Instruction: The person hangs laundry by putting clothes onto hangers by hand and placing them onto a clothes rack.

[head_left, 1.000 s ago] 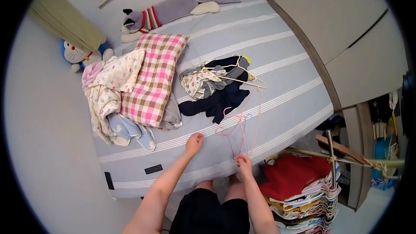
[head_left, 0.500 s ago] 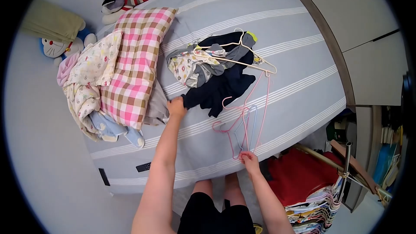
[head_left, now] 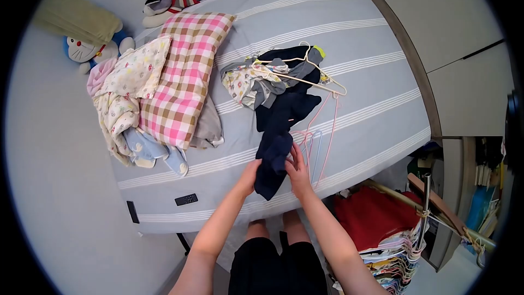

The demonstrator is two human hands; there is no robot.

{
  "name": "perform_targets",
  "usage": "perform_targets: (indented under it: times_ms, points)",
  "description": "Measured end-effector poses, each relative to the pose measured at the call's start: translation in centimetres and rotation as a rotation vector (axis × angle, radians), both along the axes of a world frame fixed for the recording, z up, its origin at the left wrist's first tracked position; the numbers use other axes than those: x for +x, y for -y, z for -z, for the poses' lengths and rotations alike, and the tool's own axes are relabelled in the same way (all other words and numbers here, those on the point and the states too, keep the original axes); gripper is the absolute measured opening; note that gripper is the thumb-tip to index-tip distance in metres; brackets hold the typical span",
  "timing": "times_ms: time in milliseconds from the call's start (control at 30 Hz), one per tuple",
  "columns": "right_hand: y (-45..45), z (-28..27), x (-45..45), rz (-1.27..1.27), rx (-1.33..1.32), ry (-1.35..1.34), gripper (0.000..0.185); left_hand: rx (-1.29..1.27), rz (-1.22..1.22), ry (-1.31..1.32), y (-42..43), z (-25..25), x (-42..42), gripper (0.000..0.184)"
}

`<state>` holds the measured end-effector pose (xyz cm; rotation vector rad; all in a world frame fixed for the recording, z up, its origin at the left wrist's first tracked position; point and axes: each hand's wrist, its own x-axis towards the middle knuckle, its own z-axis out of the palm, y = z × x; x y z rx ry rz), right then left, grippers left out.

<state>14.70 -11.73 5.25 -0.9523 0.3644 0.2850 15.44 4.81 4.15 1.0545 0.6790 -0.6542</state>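
both hands are on a dark navy garment (head_left: 274,150), drawn together over the near side of the striped bed (head_left: 365,131). the left hand (head_left: 251,176) grips its left edge, with the fingertips hidden by the cloth; the right hand (head_left: 298,172) pinches the right edge between thumb and fingers, though i cannot tell whether a hanger is caught under it too. the lower end droops between the wrists, and the upper end runs up towards a patterned garment (head_left: 236,84); whether all that navy cloth is one piece is hard to say. just beyond the right hand lie a pink hanger (head_left: 326,155) and a blue hanger (head_left: 317,155), partly covered, while a cream hanger (head_left: 297,78) rests across the pile farther up. the cloth looks soft and bunched, so it probably handles best with a light hold at two matching edges, the hands parted enough to let the folds fall open. lifting it a little should keep it from dragging the thin hangers or snagging on a hook. feeling for the seams, rather than clutching a fold, would likely show which way round it sits.
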Motion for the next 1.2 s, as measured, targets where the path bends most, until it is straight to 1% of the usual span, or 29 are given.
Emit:
perform_targets:
  times_ms: [33, 67, 167, 200, 267, 300, 333, 367, 433, 467, 567, 600, 633, 667, 700, 733, 767, 800, 833, 900, 933, 967, 1033, 1067, 1167, 1200]
  points:
    - [-0.3, -0.6, 0.0, -0.010, -0.049, 0.064, 0.074, 0.102, 0.088, 0.074, 0.1, -0.5, -0.5, 0.032]
    - [-0.6, -0.9, -0.2, -0.021, -0.099, 0.127, 0.076, 0.140, 0.086, 0.109, -0.1, 0.3, -1.2, 0.033]
    - [-1.3, 0.2, -1.9, -0.201, -0.279, 0.215, 0.076, 0.222, 0.055, 0.188, -0.8, -1.1, -2.2, 0.036]
    - [-2.0, -0.2, -2.3, -0.220, -0.381, 0.241, 0.058, 0.229, 0.016, 0.168, -1.3, -1.0, -2.8, 0.039]
    - [-2.9, -0.3, -3.4, -0.291, -0.555, 0.190, 0.044, 0.243, -0.059, 0.123, -2.8, -0.4, -4.1, 0.048]
    - [-3.4, -0.3, -3.8, -0.326, -0.641, 0.164, 0.037, 0.159, -0.115, 0.105, -3.5, -1.7, -4.4, 0.057]
    - [-4.2, -0.5, -4.1, -0.220, -0.607, 0.153, 0.027, 0.134, -0.107, 0.197, -4.0, -2.6, -4.9, 0.063]
    - [-4.8, -0.4, -4.4, -0.193, -0.604, 0.136, 0.029, 0.107, -0.100, 0.290, -4.4, -3.3, -5.4, 0.069]
    - [-5.7, -0.1, -5.0, -0.139, -0.596, 0.101, 0.034, 0.432, 0.214, 0.636, -5.2, -3.9, -6.2, 0.073]
    - [-6.1, 0.3, -5.3, -0.115, -0.506, 0.017, 0.034, 0.593, 0.375, 0.804, -5.6, -4.2, -6.5, 0.075]
    - [-6.9, 1.0, -5.8, -0.020, -0.253, -0.241, 0.037, 0.530, 0.685, 0.713, -6.9, -5.0, -6.2, 0.077]
    - [-6.9, 0.3, -5.6, 0.031, -0.181, -0.333, 0.038, 0.532, 0.609, 0.722, -6.8, -5.5, -6.2, 0.060]
    - [-6.9, -0.1, -5.3, 0.083, -0.108, -0.425, 0.039, 0.571, 0.619, 0.768, -7.4, -5.0, -6.1, 0.055]
    - [-6.6, 1.0, -5.4, 0.114, -0.021, -0.445, 0.036, 0.610, 0.626, 0.814, -8.4, -4.2, -6.1, 0.051]
    - [-6.2, 1.8, -5.4, 0.132, 0.011, -0.433, 0.037, 0.650, 0.631, 0.859, -9.2, -3.6, -6.1, 0.046]
    - [-5.8, 2.7, -5.5, 0.147, 0.043, -0.421, 0.038, 0.522, 0.424, 0.678, -9.5, -3.5, -5.9, 0.032]
    - [-5.3, 3.8, -5.6, 0.162, 0.075, -0.409, 0.038, 0.576, 0.274, 0.682, -10.1, -2.6, -5.9, 0.027]
    - [-4.7, 6.0, -5.9, 0.087, -0.036, -0.426, 0.037, 0.569, 0.174, 0.590, -10.5, -2.7, -5.7, 0.024]
    - [-4.2, 8.8, -6.3, 0.088, -0.176, -0.460, 0.035, 0.562, 0.074, 0.497, -11.0, -2.7, -5.5, 0.021]
    - [-2.9, 14.9, -7.2, 0.088, -0.455, -0.520, 0.033, 0.222, -0.250, 0.286, -12.6, -0.5, -6.1, 0.020]
    - [-2.0, 18.2, -7.5, -0.016, -0.806, -0.479, 0.034, 0.112, -0.322, 0.247, -13.1, -0.3, -6.3, 0.021]
    - [-1.0, 20.5, -7.8, -0.125, -1.153, -0.424, 0.036, 0.089, -0.339, 0.229, -13.2, -0.3, -6.5, 0.022]
    - [0.1, 22.5, -7.8, -0.120, -1.408, -0.318, 0.040, 0.045, -0.378, 0.199, -13.2, -0.6, -7.1, 0.025]
    - [0.4, 23.3, -7.5, -0.114, -1.533, -0.256, 0.042, -0.033, -0.398, 0.218, -13.2, -0.6, -7.5, 0.036]
    - [1.0, 20.8, -6.5, -0.235, -1.654, -0.204, 0.043, -0.025, -0.298, 0.341, -13.3, 0.4, -8.6, 0.048]
    - [1.3, 20.8, -6.4, -0.224, -1.697, -0.163, 0.040, -0.020, -0.273, 0.329, -13.3, 0.7, -9.0, 0.058]
